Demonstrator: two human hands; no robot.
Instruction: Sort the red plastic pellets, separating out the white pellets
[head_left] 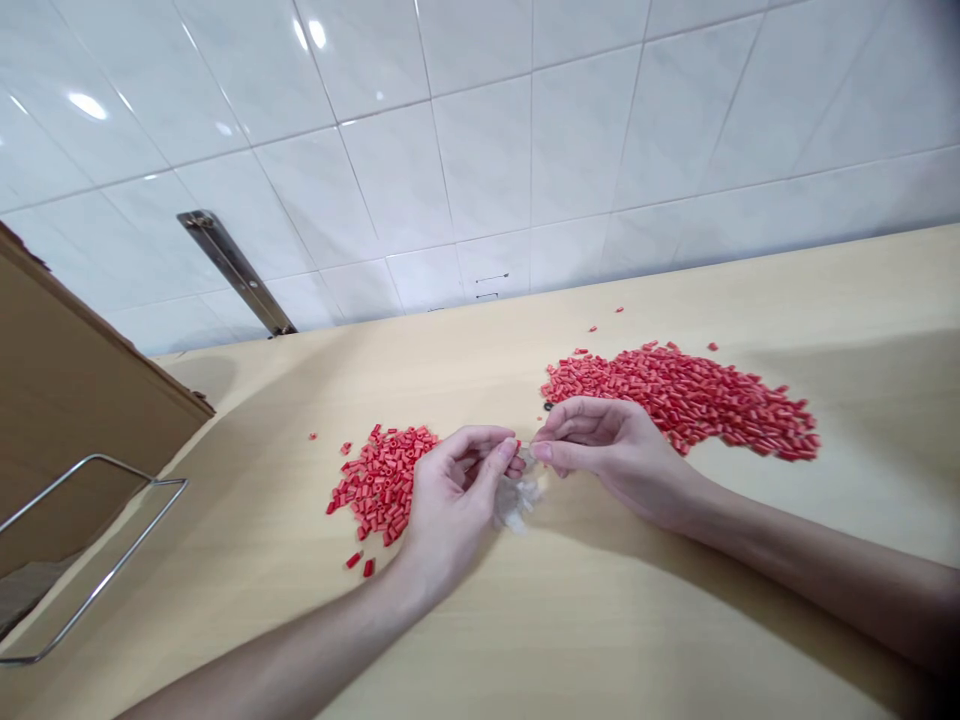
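Observation:
Near the middle of the table, my left hand (460,485) is closed, thumb and fingers pinching a small red tubular plastic piece (518,446). My right hand (611,445) meets it from the right, its thumb and forefinger pinched close to that piece; what lies between those fingertips is too small to make out. Under the fingertips lies a little heap of whitish, see-through scraps (514,506). A smaller pile of red tubular pieces (382,485) sits left of my left hand and is partly hidden by it. Behind my right hand spreads a larger pile of red pieces (720,395).
A cardboard box (82,390) stands at the left, with a bent metal wire frame (112,575) before it. A metal bar (236,272) leans against the tiled wall (480,150). A small dark ring (548,407) and a few stray red pieces lie on the wooden table (600,620).

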